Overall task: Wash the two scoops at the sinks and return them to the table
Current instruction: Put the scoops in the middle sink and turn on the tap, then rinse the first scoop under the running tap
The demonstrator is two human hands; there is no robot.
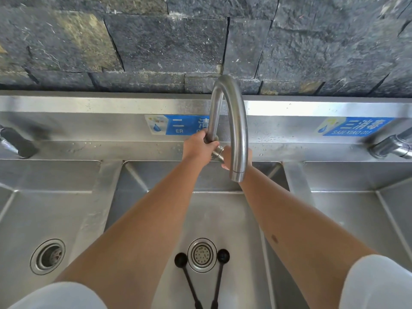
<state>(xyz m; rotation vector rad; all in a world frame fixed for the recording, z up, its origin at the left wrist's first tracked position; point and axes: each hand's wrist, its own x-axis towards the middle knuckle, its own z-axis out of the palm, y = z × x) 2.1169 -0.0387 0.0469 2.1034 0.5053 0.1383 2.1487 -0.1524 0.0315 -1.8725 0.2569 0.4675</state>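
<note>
Two black long-handled scoops lie on the floor of the middle sink point(223, 210). The left scoop point(181, 260) and the right scoop point(223, 256) rest either side of the drain point(202, 255), handles crossing toward me. Both arms reach to the tall curved faucet point(236, 121). My left hand point(197, 147) is wrapped around the base of the faucet pipe. My right hand point(229, 156) is partly hidden behind the spout and seems to grip the valve at the base. No water runs from the spout.
A left sink with its own drain point(47, 256) and a right sink point(361, 208) flank the middle one. Other taps stick out at the far left point(9, 143) and far right point(392, 146). Blue labels and a dark stone wall stand behind.
</note>
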